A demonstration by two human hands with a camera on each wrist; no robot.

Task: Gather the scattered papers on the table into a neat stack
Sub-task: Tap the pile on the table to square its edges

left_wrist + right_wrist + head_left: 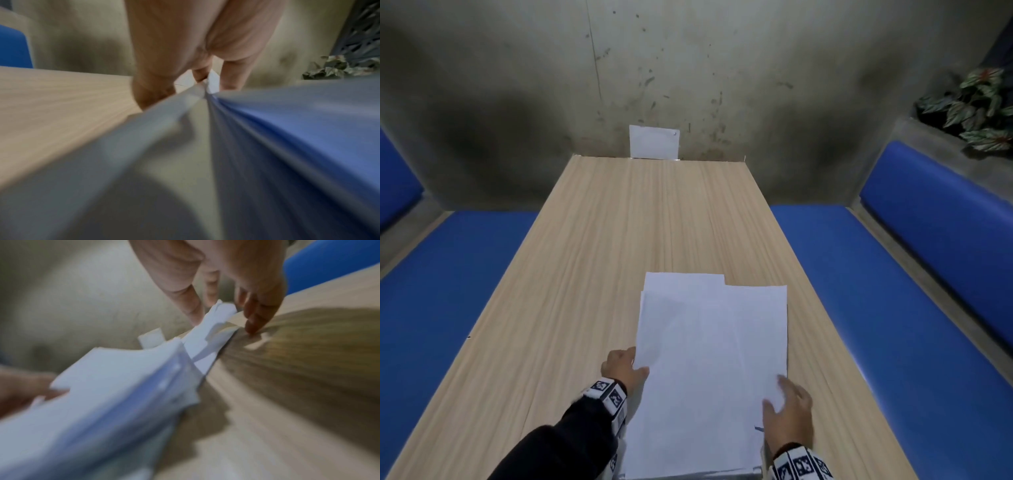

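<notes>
A loose stack of white papers [712, 359] lies on the near part of the wooden table [619, 222], its far edges uneven. My left hand [623, 368] grips the stack's left edge, thumb on top. In the left wrist view the left hand [185, 48] has its fingers curled round the lifted papers [267, 146]. My right hand [787, 407] rests with straight, spread fingers on the stack's near right edge. The blurred right wrist view shows the right hand [226, 272] straddling the edge of the papers [123, 386], fingertips down by the tabletop.
One white sheet [654, 142] stands against the stained wall at the table's far end. Blue padded benches [448, 291] [859, 291] run along both sides of the table. A leafy plant [979, 109] sits on a ledge at the back right.
</notes>
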